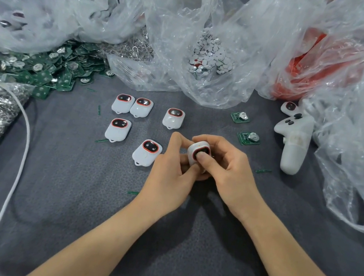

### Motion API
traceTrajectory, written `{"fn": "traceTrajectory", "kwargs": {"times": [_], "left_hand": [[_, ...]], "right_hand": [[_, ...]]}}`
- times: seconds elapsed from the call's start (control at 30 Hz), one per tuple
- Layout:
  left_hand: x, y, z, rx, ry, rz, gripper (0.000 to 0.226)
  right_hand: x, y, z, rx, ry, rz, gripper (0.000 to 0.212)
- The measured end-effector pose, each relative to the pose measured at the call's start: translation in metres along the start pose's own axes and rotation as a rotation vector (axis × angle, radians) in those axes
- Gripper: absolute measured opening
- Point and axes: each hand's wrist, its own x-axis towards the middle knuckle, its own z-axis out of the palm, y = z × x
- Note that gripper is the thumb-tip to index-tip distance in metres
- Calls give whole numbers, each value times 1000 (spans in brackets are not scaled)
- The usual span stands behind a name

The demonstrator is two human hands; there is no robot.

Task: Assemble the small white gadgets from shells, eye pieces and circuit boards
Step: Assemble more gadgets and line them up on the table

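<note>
The left hand and right hand both grip one white gadget just above the grey bench — the right thumb presses on its dark eye piece. Five more gadgets lie on the bench to the left, and two loose circuit boards lie to the right.

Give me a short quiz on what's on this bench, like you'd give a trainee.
1. How many finished gadgets lie on the table, not counting the held gadget?
2. True or false: two loose circuit boards lie to the person's right of the held gadget.
3. What grips the held gadget? A. left hand and right hand together; B. one hand only; C. nothing.
Key: 1. five; 2. true; 3. A.
</note>
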Motion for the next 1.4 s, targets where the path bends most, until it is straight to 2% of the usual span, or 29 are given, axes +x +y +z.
{"fn": "traceTrajectory", "kwargs": {"times": [0.17, 0.4, 0.6, 0.8, 1.07, 1.2, 1.4], "left_hand": [[0, 3, 0, -148, -25, 1, 23], [-1, 4, 1, -118, -36, 20, 24], [-1, 8, 0, -201, -43, 6, 23], [-2, 14, -1, -245, -62, 21, 11], [-2, 16, -4, -281, -123, -11, 12], [-2, 15, -6, -306, -103, -25, 3], [-6, 10, -12, -224, -63, -7, 4]], "right_hand": [[1, -3, -5, 47, -26, 10, 31], [1, -2, -9, 91, -14, 54, 29], [2, -3, -8, 146, -22, 79, 29], [2, -5, -7, 128, -6, 64, 27], [0, -2, -10, 9, -14, -33, 26], [2, 0, -9, 167, -38, 48, 23], [2, 0, -5, 262, -95, 108, 27]]}}
